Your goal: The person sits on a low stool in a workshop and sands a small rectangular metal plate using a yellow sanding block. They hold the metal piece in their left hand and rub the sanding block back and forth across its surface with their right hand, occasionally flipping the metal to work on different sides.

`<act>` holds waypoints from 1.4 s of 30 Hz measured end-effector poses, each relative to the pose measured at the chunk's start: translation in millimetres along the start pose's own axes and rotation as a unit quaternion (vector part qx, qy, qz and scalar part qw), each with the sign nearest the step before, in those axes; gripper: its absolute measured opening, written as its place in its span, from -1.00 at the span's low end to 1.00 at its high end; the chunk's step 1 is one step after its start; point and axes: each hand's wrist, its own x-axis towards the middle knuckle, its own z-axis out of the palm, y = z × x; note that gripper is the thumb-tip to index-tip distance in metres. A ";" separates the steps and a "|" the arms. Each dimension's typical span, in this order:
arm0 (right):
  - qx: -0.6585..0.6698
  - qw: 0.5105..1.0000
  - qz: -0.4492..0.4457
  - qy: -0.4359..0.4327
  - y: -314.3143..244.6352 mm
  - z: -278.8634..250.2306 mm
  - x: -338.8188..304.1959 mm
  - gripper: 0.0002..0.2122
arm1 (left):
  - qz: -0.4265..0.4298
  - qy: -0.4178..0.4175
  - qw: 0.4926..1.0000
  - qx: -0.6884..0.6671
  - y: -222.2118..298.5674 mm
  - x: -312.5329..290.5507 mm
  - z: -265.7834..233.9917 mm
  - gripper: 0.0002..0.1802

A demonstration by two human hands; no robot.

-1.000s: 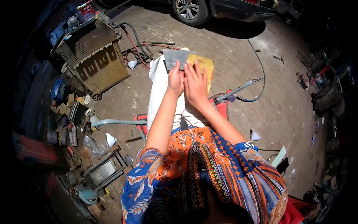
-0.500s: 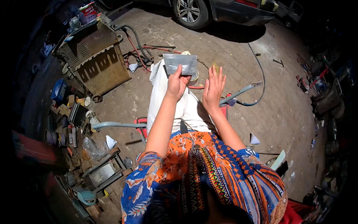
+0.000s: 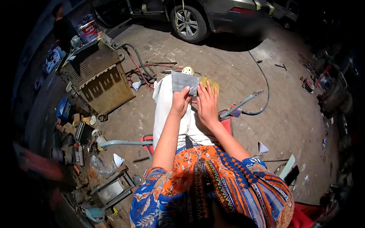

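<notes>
Over my white-covered lap (image 3: 162, 114), my left hand (image 3: 181, 100) grips a flat grey rectangular plate (image 3: 183, 81) by its near edge, thumb on top. My right hand (image 3: 207, 104) lies with fingers nearly straight over a mustard-yellow sheet (image 3: 211, 84), holding it against the plate's right edge. The thumb and the underside of the sheet are hidden, and I cannot make out what the sheet is made of. Just beyond the plate a cream disc with holes (image 3: 187, 70) shows in part.
A metal cabinet on wheels (image 3: 104, 89) stands at the far left, hoses beside it. Ahead is a parked car (image 3: 228, 17); a person (image 3: 62, 28) stands far left. Grey curved bars (image 3: 243, 103) flank me. Tools and scraps (image 3: 80, 133) clutter the left floor; a hose (image 3: 268, 87) curves at right.
My right hand has moved left and nearer, bringing the yellow sheet up to the grey plate. The plate is lower in view. A person has come into view at far left.
</notes>
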 end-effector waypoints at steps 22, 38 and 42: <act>-0.037 0.999 -0.031 0.025 -4.5 -1.1 -10.6 -0.59 | 0.061 -0.015 0.998 -0.004 3.4 -7.5 13.7 -0.70; 0.011 0.997 -0.069 -0.038 -2.7 17.5 -3.2 -0.44 | 0.030 -0.020 0.999 0.003 -2.4 -4.1 10.0 -0.63; -0.016 0.999 -0.028 -0.018 9.0 17.7 15.8 -0.45 | 0.015 -0.029 0.997 0.065 -7.3 -0.7 -1.1 -0.59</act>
